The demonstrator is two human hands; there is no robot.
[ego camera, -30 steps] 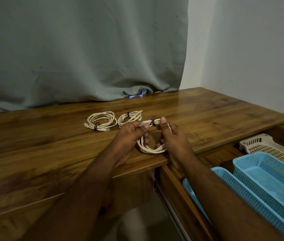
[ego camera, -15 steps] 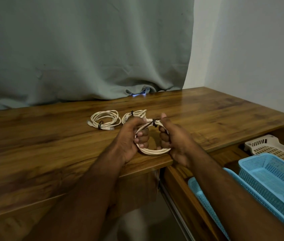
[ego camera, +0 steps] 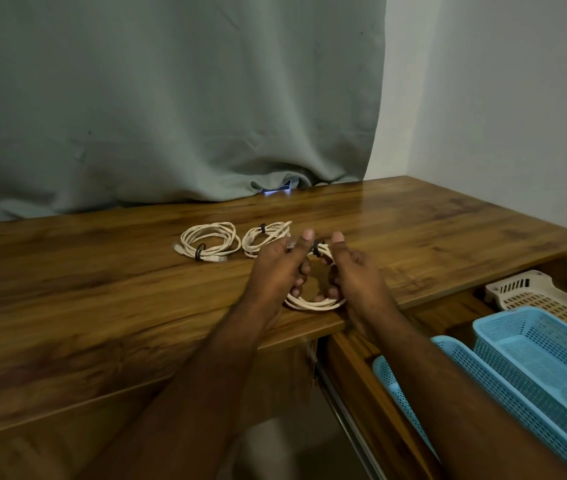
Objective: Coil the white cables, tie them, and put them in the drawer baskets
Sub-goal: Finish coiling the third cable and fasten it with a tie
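Observation:
A coiled white cable sits at the desk's front edge between both hands. My left hand grips its left side, thumb up. My right hand grips its right side, thumb raised beside a black tie wrapped round the coil's top. Two more coiled white cables lie on the desk behind: one on the left with a black tie, one in the middle, partly hidden by my left hand. The open drawer at right holds a long blue basket, a second blue basket and a white basket.
The wooden desk runs left and back to a grey-green curtain. A small glowing object peeks out under the curtain. A white wall stands at right. The drawer's wooden front rail juts toward me under my right forearm.
Both thumbs have lifted from the coil's top and now point up; the hands stay on the coil's two sides. The coil has stayed at the desk edge.

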